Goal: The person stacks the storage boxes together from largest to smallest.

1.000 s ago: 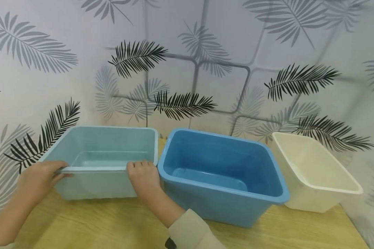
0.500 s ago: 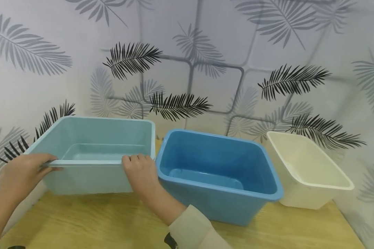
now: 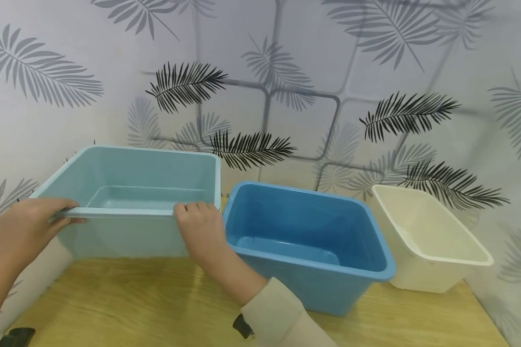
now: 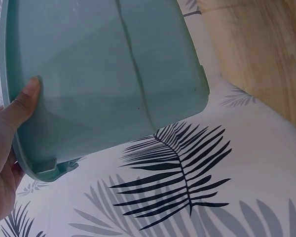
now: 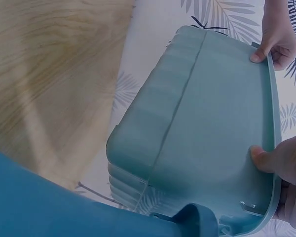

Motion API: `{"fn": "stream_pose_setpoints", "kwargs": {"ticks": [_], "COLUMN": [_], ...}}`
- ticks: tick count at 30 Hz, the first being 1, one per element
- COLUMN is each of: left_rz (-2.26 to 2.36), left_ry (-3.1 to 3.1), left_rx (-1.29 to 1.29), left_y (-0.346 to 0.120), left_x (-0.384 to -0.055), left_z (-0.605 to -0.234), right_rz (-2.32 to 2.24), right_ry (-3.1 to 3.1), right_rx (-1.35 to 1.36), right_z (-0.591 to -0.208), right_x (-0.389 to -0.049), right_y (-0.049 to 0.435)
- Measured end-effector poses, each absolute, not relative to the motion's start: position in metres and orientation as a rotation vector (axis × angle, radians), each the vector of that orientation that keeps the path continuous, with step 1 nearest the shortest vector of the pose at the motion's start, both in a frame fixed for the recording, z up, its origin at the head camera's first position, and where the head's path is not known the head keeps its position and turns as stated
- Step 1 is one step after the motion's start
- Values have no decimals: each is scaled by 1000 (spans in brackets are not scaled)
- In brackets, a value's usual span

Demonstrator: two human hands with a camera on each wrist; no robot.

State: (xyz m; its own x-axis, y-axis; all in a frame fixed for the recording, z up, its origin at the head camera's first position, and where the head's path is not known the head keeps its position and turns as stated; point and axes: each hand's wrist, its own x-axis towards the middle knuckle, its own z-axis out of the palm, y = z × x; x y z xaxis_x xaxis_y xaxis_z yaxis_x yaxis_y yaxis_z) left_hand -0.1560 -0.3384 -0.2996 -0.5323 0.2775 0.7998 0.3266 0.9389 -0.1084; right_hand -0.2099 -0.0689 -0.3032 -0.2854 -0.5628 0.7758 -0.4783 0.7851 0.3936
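A light teal plastic bin point(image 3: 126, 236) is at the left in the head view, with nothing visible inside. My left hand point(image 3: 23, 229) grips its front rim near the left corner, thumb on the outer wall. Near the right front corner my right hand point(image 3: 201, 231) grips the same rim, fingers curled over the lip. In the right wrist view, wallpaper shows between the teal bin's base point(image 5: 153, 123) and the table, and its ridged underside is visible. The left wrist view has my left thumb point(image 4: 27, 101) pressed flat against the front wall.
A deeper blue bin point(image 3: 303, 284) stands on the wooden table point(image 3: 134, 303), close beside the teal bin's right end. Farther right is a cream bin point(image 3: 425, 274) set at an angle. Leaf-patterned wallpaper point(image 3: 308, 125) rises directly behind the table.
The teal bin has risen in the head view, with both hands keeping their grip on its rim. More table shows beneath it. The blue and cream bins have stayed in place.
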Motion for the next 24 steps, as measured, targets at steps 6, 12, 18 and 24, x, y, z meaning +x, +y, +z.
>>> {"fn": "stream_pose_setpoints", "kwargs": {"ticks": [6,12,18,24], "left_rz": [-60,-64,-74,-62], "left_ry": [-2181,-2211,-2184,-2168], "left_rx": [-440,-430,-430,-399], "left_y": [-340,-337,-331,-323], "left_x": [-157,-156,-157,-156], "left_z": [-289,-277,-265,-256], "right_rz": [-70,-46,20,47], "right_ry": [-1912,-1930,-1939,-1940], "right_rx": [781,782,784,736], "right_z": [-293,-281,-270,-260], "right_x": [-209,-207,-206,-205], "right_y": [-67,-62,-56,-49]}}
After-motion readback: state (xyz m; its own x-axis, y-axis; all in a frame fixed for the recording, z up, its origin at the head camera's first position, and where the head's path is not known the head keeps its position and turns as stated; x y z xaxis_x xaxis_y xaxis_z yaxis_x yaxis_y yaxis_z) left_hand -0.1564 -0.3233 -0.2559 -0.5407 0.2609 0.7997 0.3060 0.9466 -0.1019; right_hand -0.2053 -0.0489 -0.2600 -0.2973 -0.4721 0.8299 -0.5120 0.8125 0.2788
